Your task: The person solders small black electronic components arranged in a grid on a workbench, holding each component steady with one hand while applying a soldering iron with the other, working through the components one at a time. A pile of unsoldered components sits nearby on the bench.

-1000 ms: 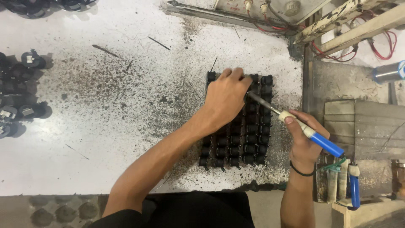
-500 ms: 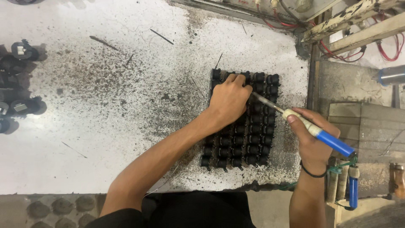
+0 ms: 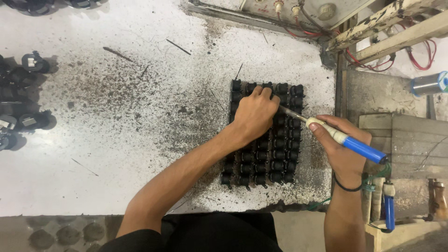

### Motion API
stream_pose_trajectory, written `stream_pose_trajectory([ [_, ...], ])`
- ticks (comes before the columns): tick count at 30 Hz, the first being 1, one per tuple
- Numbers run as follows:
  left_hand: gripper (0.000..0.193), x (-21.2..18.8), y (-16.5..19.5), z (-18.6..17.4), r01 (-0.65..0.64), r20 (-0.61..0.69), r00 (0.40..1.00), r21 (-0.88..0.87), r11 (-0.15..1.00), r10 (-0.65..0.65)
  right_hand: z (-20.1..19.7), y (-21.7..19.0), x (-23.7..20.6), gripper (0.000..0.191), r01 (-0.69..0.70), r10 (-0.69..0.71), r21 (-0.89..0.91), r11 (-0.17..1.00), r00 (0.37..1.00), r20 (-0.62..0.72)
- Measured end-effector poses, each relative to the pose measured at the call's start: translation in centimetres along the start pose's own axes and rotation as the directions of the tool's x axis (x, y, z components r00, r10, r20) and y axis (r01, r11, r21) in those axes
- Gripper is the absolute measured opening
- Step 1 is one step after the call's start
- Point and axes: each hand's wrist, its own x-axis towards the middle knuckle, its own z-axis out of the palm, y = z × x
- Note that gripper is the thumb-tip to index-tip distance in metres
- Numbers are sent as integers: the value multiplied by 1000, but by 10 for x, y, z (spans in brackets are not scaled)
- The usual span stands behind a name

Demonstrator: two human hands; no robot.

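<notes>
A block of several small black parts point(image 3: 280, 154) stands in rows on the stained white table point(image 3: 116, 149). My left hand point(image 3: 254, 116) lies on the upper left of the block, fingers curled over the top rows and pressing on the parts. My right hand point(image 3: 343, 144) grips a blue-handled soldering iron point(image 3: 336, 135) like a pen. Its metal tip points left and ends under my left hand's fingers, so the exact contact point is hidden.
More loose black parts point(image 3: 21, 102) lie along the table's left edge. A panel with red wires point(image 3: 303, 11) sits at the back. Wooden slats point(image 3: 396, 23), a solder spool point(image 3: 429, 84) and a second blue-handled tool point(image 3: 388, 210) are at the right.
My left hand has crept slightly toward the block's top rows and the iron followed it. The view also shifted a little, so the block now sits lower in the frame.
</notes>
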Motion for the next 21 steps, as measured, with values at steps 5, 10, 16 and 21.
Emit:
stream_pose_trajectory([
  [5, 32, 2, 12, -32, 81, 18, 997, -35, 996, -81, -8, 3, -4, 26, -123, 125, 56, 991, 992, -26],
  [10, 18, 14, 14, -68, 161, -53, 982, -248, 955, -179, -3, 10, -8, 21, -80, 131, 339, 937, 983, -131],
  [16, 22, 23, -4, -51, 105, -166, 981, -12, 994, -105, 6, 15, 12, 22, -30, 54, 179, 983, 990, -128],
  [21, 29, 15, -17, -21, 116, -30, 993, -16, 993, -116, 10, 11, 17, 22, -51, 64, 157, 986, 994, -84],
])
